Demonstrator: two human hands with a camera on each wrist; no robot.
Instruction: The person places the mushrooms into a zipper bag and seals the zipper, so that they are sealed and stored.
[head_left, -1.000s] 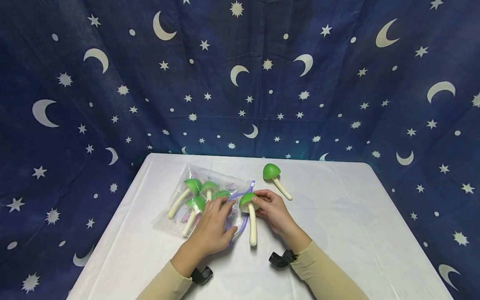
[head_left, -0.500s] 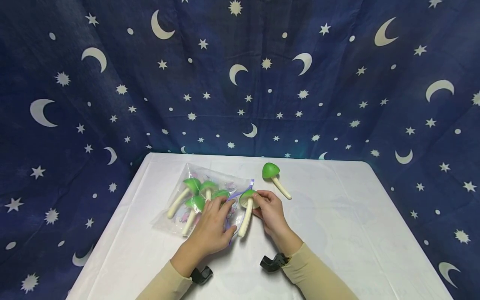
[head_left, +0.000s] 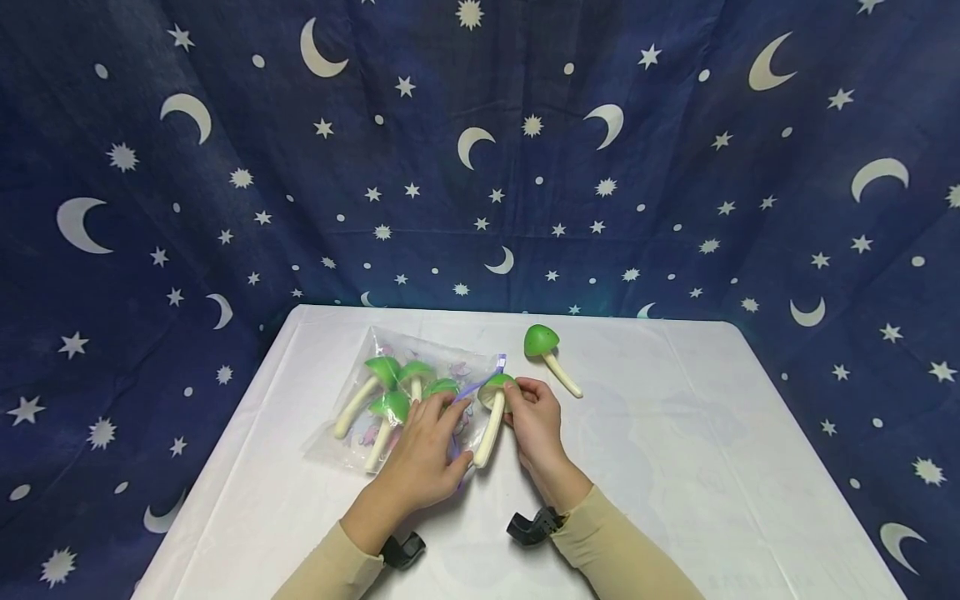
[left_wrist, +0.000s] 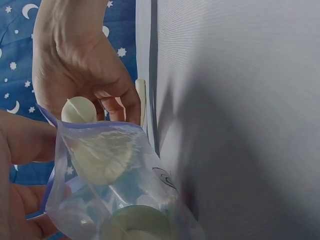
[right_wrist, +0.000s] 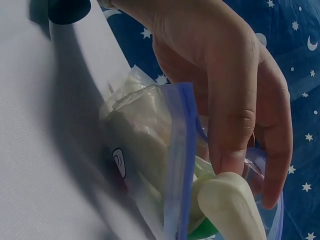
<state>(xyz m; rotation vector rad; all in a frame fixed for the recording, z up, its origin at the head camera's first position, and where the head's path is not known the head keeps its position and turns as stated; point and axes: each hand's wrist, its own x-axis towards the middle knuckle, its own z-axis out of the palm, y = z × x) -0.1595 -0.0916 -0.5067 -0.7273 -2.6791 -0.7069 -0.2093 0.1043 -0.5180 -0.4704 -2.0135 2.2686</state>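
Observation:
A toy mushroom with a green cap and cream stem (head_left: 489, 429) is pinched at its cap by my right hand (head_left: 542, 421). It lies over the purple-edged mouth of a clear zip bag (head_left: 327, 454); in the left wrist view its cap (left_wrist: 102, 157) shows through the film, with the stem's end towards the camera. My left hand (head_left: 422, 458) grips the bag near its mouth, thumb and fingers spread apart, keeping it parted. Several matching mushrooms (head_left: 382, 372) lie inside the bag, one partly hidden by my left fingers.
Beyond my right hand another green mushroom (head_left: 542, 341) lies on the white-covered table (head_left: 675, 467). A dark blue star-and-moon curtain (head_left: 420, 150) surrounds the far and side edges. Black camera mounts (head_left: 534, 527) sit at both wrists.
My right hand has moved slightly left with the mushroom, and its stem has swung to the lower left, over the bag's mouth. My left hand has stayed in place.

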